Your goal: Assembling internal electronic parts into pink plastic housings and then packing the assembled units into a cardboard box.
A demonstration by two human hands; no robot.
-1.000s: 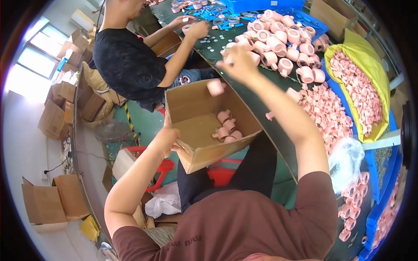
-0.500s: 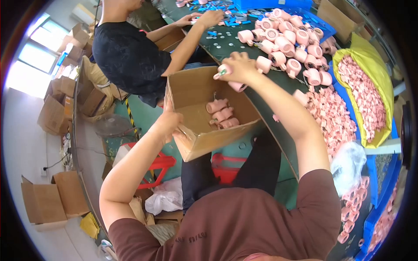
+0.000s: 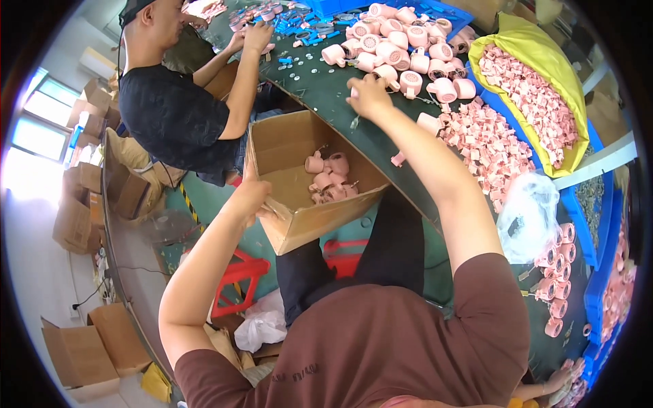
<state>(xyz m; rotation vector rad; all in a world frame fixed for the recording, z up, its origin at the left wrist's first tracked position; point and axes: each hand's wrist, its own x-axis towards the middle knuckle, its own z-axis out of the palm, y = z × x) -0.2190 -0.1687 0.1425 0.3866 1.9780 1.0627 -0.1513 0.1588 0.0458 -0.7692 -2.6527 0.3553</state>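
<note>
My left hand grips the near left rim of an open cardboard box tilted over my lap against the bench edge. Inside it lie several pink fan housings with short stubs. My right hand is over the green bench, at the near edge of a heap of the same pink housings, some showing round grilles. Its fingers are curled around a pink housing, mostly hidden by the hand, with a thin wire hanging below.
Small pink plastic parts are piled on the bench, beside a yellow sack of more. A clear plastic bag and pink rings lie at right. A co-worker in black handles parts at far left. A red stool stands below.
My right hand has moved from above the box, where it held pink housings, to the heap on the bench. More housings lie in the box. My left hand stays on the rim.
</note>
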